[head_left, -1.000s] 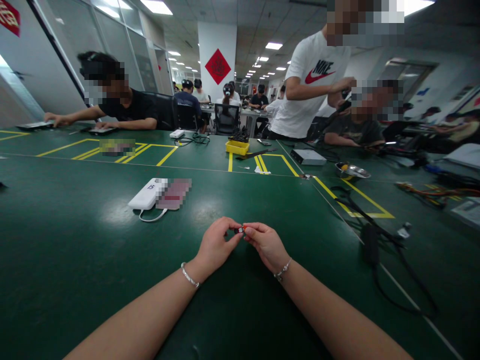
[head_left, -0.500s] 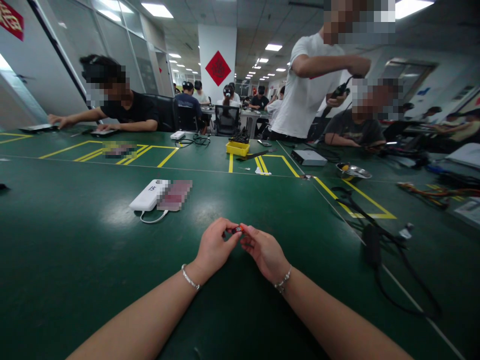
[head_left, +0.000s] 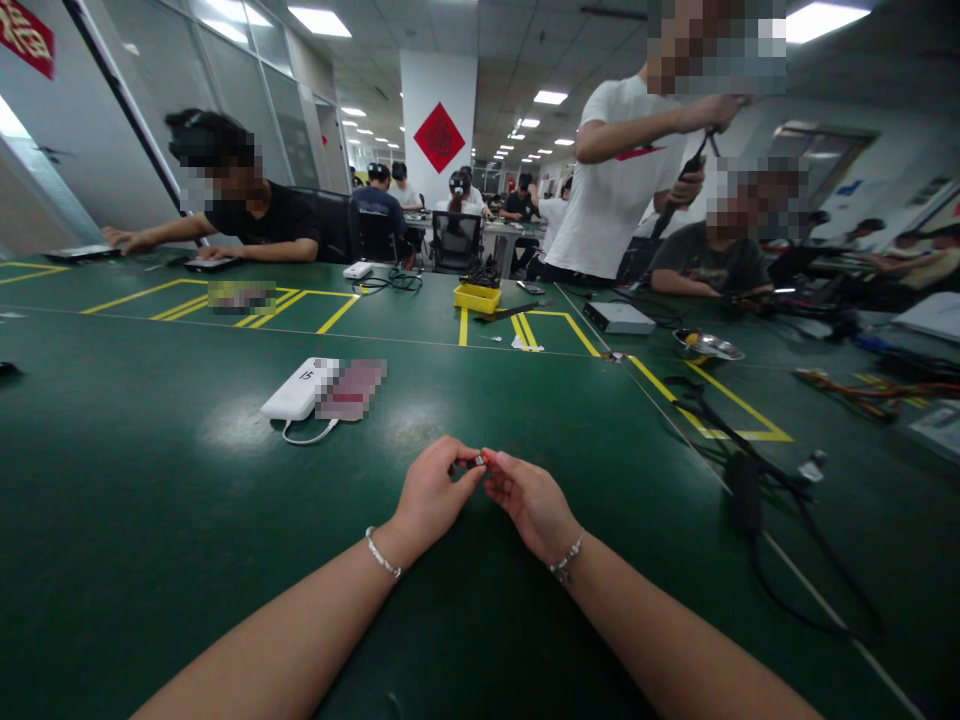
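Low over the green table (head_left: 150, 470), my left hand (head_left: 433, 493) and my right hand (head_left: 531, 500) meet fingertip to fingertip. Both pinch a tiny black and red part (head_left: 482, 459) between thumb and fingers. It is too small to name. Each wrist wears a thin silver bracelet. A white power bank (head_left: 296, 392) with a short white cable lies to the upper left of my hands, apart from them.
Black cables and a dark device (head_left: 742, 490) lie to the right. A yellow tray (head_left: 475, 296), a grey box (head_left: 618, 317) and a metal bowl (head_left: 707, 346) sit farther back. People work at the far side; one in a white shirt stands holding a black tool (head_left: 679, 185).
My hands have stayed pinched on the small part with only slight finger shifts. The standing person in white has raised an arm and the black tool higher.
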